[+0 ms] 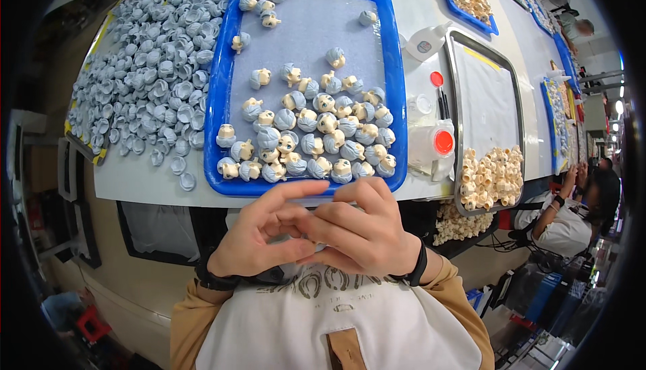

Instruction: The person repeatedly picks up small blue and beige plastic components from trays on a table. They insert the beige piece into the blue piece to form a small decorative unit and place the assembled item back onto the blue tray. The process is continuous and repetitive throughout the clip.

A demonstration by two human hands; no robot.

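Note:
Just in front of the table's near edge, my left hand [252,235] and my right hand [369,229] come together with curled fingers. Both are closed around something small; only a pale sliver shows between them, so its kind stays hidden. Beyond my fingers lies a blue tray [399,101] holding many small doll heads, most with light-blue hair pieces [285,119] and painted faces [326,123]. The heads crowd its near half, with a few at the far left corner and one doll head [367,18] at the far right.
A large heap of hollow light-blue hair pieces [161,60] covers the table's left. To the right stand a white bottle [425,42], a red-lidded jar [442,142] and a metal tray [520,111] with bare face parts [490,178]. A co-worker [572,208] sits farther right.

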